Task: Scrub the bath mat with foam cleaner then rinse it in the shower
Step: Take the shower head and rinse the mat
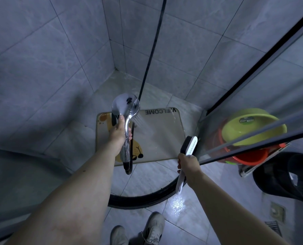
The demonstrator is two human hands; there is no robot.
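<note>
A beige bath mat (157, 138) printed with WELCOME and a yellow cartoon dog lies flat on the shower floor. My left hand (119, 132) grips the handle of a chrome shower head (126, 105) above the mat's left part, and water sprays from it onto the mat. Its black hose hangs below the handle. My right hand (187, 162) holds a white-handled scrub brush (188, 144) with dark bristles over the mat's near right corner.
Grey tiled walls enclose the shower corner. A black curved threshold (147, 200) runs across the floor in front of my shoes. Right of the glass door frame (253, 140) stand a green basin (253, 128) on an orange bucket, and a black bin (285, 177).
</note>
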